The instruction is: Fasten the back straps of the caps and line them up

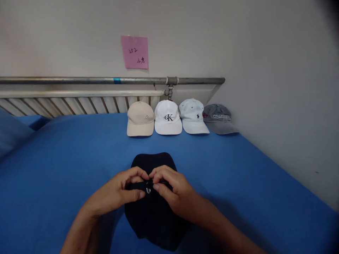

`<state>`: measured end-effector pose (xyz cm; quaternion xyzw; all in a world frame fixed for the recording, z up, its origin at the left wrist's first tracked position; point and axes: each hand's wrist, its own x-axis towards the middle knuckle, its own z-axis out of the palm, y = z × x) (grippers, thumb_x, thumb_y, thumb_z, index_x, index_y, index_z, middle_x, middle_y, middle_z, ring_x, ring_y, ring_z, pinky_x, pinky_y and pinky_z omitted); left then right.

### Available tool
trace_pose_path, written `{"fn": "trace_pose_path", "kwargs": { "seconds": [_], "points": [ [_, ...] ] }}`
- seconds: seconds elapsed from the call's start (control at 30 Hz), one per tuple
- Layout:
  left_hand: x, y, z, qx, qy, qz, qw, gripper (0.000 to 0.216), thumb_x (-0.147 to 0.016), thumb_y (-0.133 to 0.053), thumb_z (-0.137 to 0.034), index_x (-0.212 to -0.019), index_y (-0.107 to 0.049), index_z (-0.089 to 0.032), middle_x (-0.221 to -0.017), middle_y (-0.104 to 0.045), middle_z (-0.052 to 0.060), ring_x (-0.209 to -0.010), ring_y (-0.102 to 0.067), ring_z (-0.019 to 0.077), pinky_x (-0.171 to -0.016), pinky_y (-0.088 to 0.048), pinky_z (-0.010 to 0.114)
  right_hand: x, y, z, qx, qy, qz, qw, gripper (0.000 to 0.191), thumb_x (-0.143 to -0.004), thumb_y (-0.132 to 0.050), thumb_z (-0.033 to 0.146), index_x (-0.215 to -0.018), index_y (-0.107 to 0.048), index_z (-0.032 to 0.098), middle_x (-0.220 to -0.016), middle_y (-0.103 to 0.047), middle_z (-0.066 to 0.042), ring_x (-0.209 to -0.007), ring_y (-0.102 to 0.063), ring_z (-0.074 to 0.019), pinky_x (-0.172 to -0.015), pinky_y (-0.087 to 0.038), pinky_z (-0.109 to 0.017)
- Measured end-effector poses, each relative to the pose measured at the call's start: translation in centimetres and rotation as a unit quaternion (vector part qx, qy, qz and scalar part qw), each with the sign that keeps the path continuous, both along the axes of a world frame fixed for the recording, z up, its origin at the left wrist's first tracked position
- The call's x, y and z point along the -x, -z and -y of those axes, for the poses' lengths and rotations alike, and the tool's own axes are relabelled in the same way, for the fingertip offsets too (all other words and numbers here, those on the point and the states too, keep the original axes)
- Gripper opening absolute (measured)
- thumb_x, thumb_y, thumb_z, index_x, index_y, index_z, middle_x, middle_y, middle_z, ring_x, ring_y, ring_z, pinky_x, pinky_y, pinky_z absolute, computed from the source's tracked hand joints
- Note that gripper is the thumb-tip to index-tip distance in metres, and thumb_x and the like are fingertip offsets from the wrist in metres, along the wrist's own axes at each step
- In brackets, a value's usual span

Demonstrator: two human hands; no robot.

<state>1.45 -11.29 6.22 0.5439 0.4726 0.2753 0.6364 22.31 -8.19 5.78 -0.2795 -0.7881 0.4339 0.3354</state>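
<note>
A black cap (155,215) lies on the blue sheet in front of me, its crown toward me and a rounded part pointing away. Both hands grip the strap across its back, where a small silver buckle (148,189) shows. My left hand (118,190) pinches the strap on the buckle's left, thumb below and fingers above. From the right, my right hand (174,190) pinches the strap close by, its fingertips almost meeting those of the left. The strap's end is mostly hidden by the fingers.
Along the far edge of the blue sheet (66,158) stand a beige cap (140,118), a white cap (168,120), a pale blue cap (193,116) and a dark grey cap (218,120). Behind are a radiator (103,105) and a metal pipe (79,80). A wall (286,88) bounds the right.
</note>
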Motion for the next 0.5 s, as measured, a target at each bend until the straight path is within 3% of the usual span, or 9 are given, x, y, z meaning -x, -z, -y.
{"fn": "trace_pose_path", "kwargs": {
  "seconds": [0.13,0.2,0.4,0.5],
  "points": [
    [0.06,0.59,-0.39,-0.045,0.072,-0.114,0.990,0.003,-0.078,-0.058,-0.019,-0.080,-0.057,-0.018,-0.073,-0.050,-0.005,-0.068,-0.042,0.0109,-0.062,-0.035,0.024,-0.20,0.00,-0.08,0.068,-0.013,-0.032,0.997,0.009,-0.086,-0.050,0.012,-0.083,-0.053,0.020,-0.093,-0.062,-0.002,-0.086,-0.058,-0.0135,-0.077,-0.046,-0.027],
    [0.11,0.81,-0.54,-0.048,0.083,-0.134,0.986,0.004,-0.080,-0.055,-0.021,-0.078,-0.056,-0.018,-0.069,-0.047,-0.005,-0.064,-0.040,0.0106,-0.059,-0.033,0.024,-0.22,0.10,-0.13,0.085,-0.021,-0.021,0.996,0.007,-0.087,-0.051,0.015,-0.087,-0.056,0.020,-0.088,-0.063,-0.001,-0.079,-0.058,-0.0127,-0.071,-0.046,-0.026],
    [0.05,0.74,-0.70,-0.048,0.042,-0.105,0.992,0.006,-0.077,-0.058,-0.022,-0.081,-0.059,-0.017,-0.070,-0.049,-0.005,-0.064,-0.040,0.0105,-0.059,-0.031,0.024,0.06,0.23,-0.09,-0.009,-0.022,0.034,0.999,0.013,-0.081,-0.058,0.011,-0.086,-0.062,0.022,-0.083,-0.064,0.000,-0.081,-0.057,-0.0140,-0.077,-0.044,-0.029],
    [-0.01,0.79,-0.64,-0.034,0.025,-0.058,0.997,0.014,-0.075,-0.058,-0.020,-0.089,-0.060,-0.018,-0.079,-0.054,-0.002,-0.072,-0.046,0.0125,-0.062,-0.034,0.025,0.04,0.32,-0.19,-0.001,-0.020,0.024,1.000,0.012,-0.081,-0.057,0.011,-0.085,-0.063,0.022,-0.082,-0.063,0.001,-0.079,-0.057,-0.0134,-0.076,-0.044,-0.029]
  ]
}}
